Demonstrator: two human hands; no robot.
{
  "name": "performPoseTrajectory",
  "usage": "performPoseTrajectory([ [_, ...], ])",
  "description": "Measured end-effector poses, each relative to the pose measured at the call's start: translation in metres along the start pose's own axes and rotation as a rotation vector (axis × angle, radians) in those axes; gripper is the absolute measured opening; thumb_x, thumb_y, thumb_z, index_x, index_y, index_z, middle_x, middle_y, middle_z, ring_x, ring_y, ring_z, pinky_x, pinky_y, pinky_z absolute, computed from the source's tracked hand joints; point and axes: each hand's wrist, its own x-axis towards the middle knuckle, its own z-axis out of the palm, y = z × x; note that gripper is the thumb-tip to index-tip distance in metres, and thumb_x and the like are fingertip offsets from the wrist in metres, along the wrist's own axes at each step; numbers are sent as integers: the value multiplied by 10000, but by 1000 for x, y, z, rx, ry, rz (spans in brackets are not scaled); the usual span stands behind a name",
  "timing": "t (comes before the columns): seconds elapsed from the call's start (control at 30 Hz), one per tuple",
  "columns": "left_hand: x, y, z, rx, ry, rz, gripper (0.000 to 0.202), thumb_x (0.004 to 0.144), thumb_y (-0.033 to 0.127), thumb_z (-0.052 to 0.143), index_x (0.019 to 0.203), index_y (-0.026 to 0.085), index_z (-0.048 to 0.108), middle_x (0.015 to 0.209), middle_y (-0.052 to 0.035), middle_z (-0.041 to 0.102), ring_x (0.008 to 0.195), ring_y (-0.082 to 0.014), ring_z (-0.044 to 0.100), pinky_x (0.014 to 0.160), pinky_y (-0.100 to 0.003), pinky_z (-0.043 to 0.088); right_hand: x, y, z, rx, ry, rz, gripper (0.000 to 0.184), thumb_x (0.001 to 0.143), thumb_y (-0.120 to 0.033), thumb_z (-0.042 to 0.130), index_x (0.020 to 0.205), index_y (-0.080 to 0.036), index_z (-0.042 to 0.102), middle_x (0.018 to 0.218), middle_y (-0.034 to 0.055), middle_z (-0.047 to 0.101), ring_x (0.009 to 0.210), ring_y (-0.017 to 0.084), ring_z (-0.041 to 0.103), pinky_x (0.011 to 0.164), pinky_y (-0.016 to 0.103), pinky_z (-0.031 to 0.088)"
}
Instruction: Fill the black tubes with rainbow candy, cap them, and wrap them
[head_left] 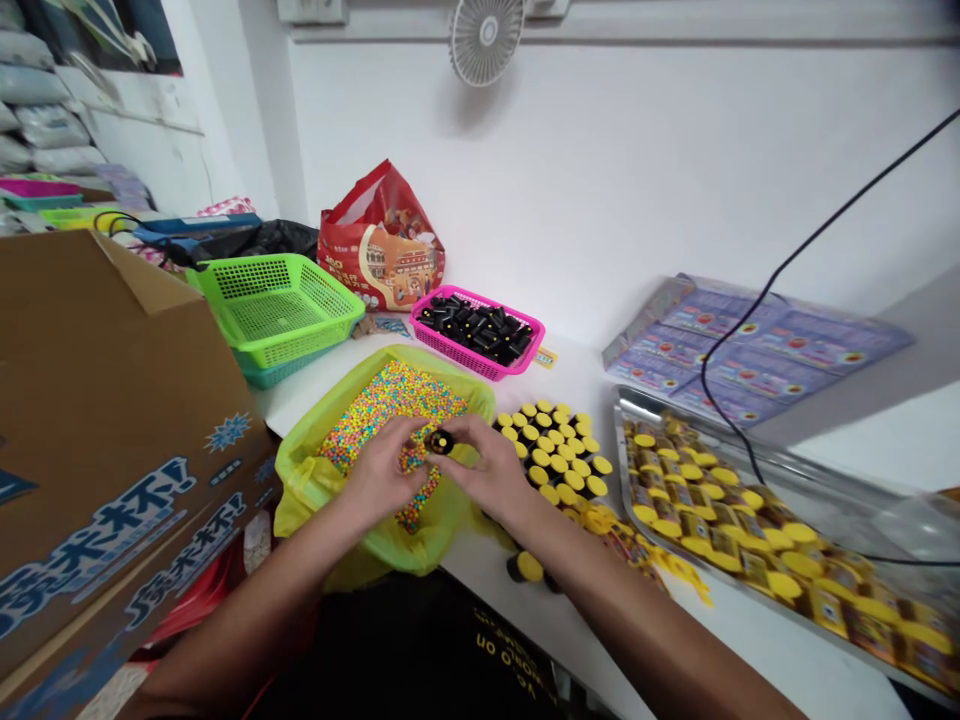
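- In the head view, your right hand [487, 465] held one small, dark, round container [440, 442] between thumb and fingers, over the yellow-lined basin [296, 492].
- Your left hand [382, 470] was beside it, thumb and forefinger apart; you could not tell from this view whether they touched the container or held anything.
- Small multicoloured balls [397, 395] covered much of the basin, so plenty seemed left.
- Right of the basin stood a cluster of black cylinders with yellow round tops [559, 455], apparently further along than the dark one you held.
- Behind the basin, a pink mesh plastic basket [457, 351] was filled with loose black pieces [480, 328], seemingly unused stock.
- Farther right of the basin, a shiny metal tray [624, 478] carried many yellow-topped, wrapped-looking pieces [690, 490], which looked the most finished.
- Between basin and tray lay tangled yellow strips [686, 575], crowding your right forearm.
- Left of the basin, a big brown cardboard box [112, 400] limited your left side.
- Behind the basin stood a green mesh basket [311, 348] and a red printed bag [345, 270]; a thin black cable [817, 222] crossed over the tray.
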Motion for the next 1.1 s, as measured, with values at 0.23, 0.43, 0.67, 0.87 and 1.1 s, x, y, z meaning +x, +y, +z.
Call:
performPoseTrajectory([
  [0.23,-10,16,8,-122,-49,-83,238,782,226,636,1020,217,638,948,-58,706,882,-209,652,804,-338,512,-31,-20,-25,36,-14,-20,317,858,-431,685,1099,-241,602,939,38,667,835,180,642,741,316,531],
  [0.43,-6,5,-2,-348,31,-463,517,638,430,801,1052,198,596,853,-10,665,690,-162,626,559,-253,491,-61,16,-145,-295,141,474,191,828,-383,678,833,-194,651,784,23,666,682,151,601,658,274,480],
  [0.67,-11,13,8,-401,121,-378,437,604,309,842,990,234,652,854,16,675,762,-159,623,654,-260,529,-151,69,-212,-751,-96,1111,152,745,-296,735,655,-191,673,670,29,663,674,174,592,567,262,351],
  [0.87,-5,21,23,-414,101,-432,459,512,303,855,907,247,630,872,16,688,823,-183,644,723,-294,555,-208,103,-213,-761,23,1279,131,743,-300,723,774,-174,735,775,78,724,747,216,646,590,270,389],
  [1.1,0,30,28,-366,-15,-514,485,467,415,878,841,235,628,826,5,716,745,-193,651,565,-261,526,-237,125,-206,-620,177,1211,155,759,-305,670,854,-201,735,863,25,757,799,179,677,701,236,475],
])
